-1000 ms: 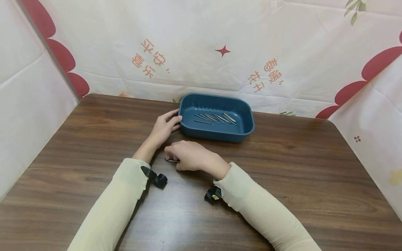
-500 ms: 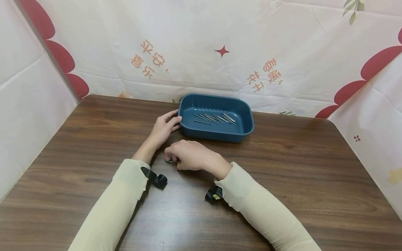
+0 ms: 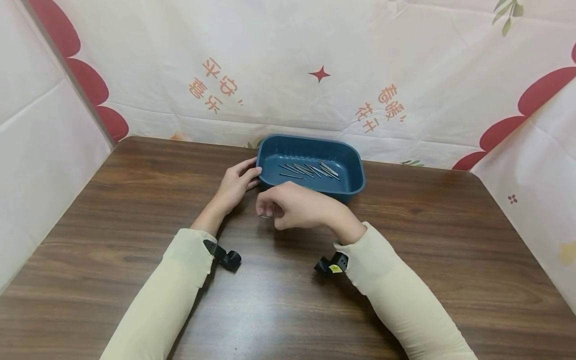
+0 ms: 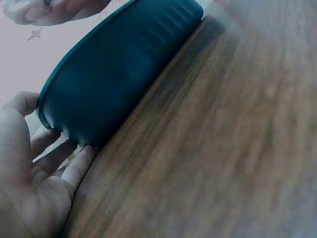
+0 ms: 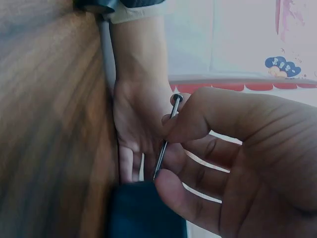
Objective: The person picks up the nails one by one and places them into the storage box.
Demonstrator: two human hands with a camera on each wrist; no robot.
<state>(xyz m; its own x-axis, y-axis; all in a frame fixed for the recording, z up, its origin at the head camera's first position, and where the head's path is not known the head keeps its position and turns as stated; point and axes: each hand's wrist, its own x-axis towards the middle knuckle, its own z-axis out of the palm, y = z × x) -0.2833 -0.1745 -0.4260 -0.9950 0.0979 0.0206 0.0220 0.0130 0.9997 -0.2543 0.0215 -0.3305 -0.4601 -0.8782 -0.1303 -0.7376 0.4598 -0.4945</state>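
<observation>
A blue plastic bin [image 3: 360, 175] stands at the back of the table with several thin metal nails [image 3: 310, 171] lying on its floor. At its left end is my left hand [image 3: 231, 186]; the thumb hooks the rim, and the other fingers rest against the outer wall [image 4: 104, 94]. My right hand [image 3: 303, 204] hangs above the table just in front of the bin, overlapping its near wall in the head view. Between thumb and fingertips it pinches a single nail [image 5: 162, 146], flat head up in the right wrist view. Little of that nail shows from above.
The brown wood-grain table [image 3: 405, 250] reaches back to a printed white cloth [image 3: 279, 65], which hangs right behind the bin. Cloth also closes off both sides. Each wrist carries a small black camera [image 3: 231, 261].
My right hand has risen off the table with the nail and moved right and back, closer to the bin. The left hand and the bin have stayed put.
</observation>
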